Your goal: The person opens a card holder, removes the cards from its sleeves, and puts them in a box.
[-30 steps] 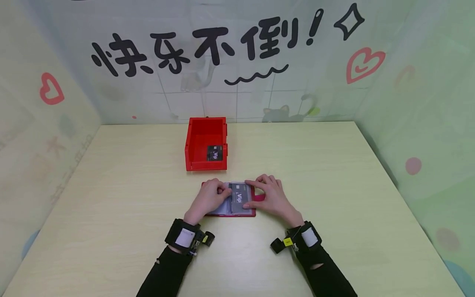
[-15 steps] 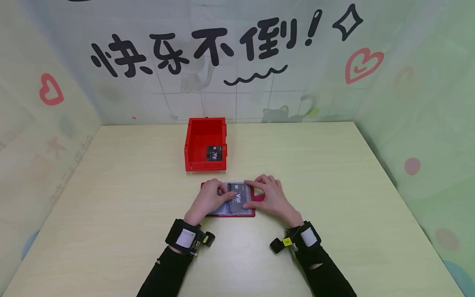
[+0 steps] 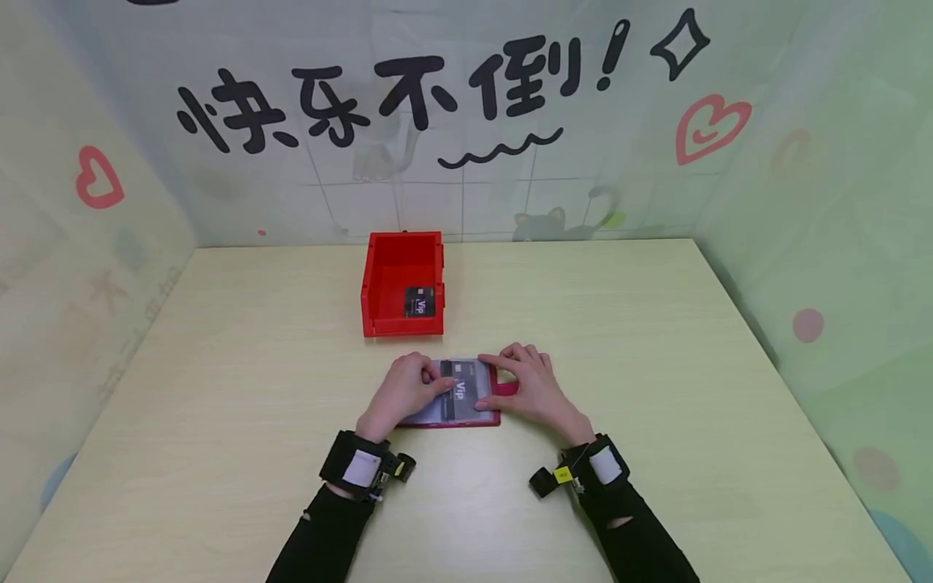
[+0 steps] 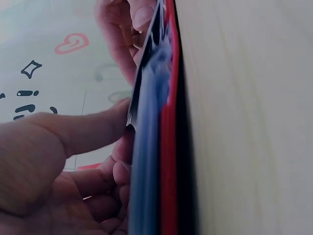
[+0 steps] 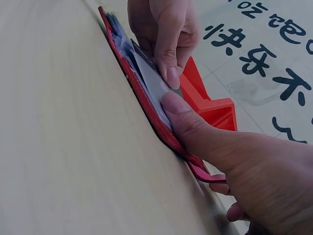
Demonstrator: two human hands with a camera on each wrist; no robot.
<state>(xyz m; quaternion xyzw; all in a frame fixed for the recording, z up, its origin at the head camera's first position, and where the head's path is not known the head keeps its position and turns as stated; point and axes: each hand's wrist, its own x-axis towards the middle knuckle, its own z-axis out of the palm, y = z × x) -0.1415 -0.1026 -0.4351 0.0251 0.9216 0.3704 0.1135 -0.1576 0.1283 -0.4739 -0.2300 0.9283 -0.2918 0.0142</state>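
A red card holder with clear plastic sleeves lies opened out on the table in front of the person. One dark grey card marked "Vip" sits partly in a sleeve at its right side. The left hand pinches the left edge of this card between thumb and fingers; the left wrist view shows the card's edge lifted off the sleeves there. The right hand holds the right end of the holder, its thumb pressing on the sleeve. The left hand hides the holder's left part.
Behind the holder stands a red open bin, with another black "Vip" card inside it near the front right corner. A red strap sticks out from the holder's right side. Printed cloth walls border the table.
The left hand and the pinched card have slid slightly left across the holder, so a strip of clear sleeve shows right of the card. The right hand stays in place.
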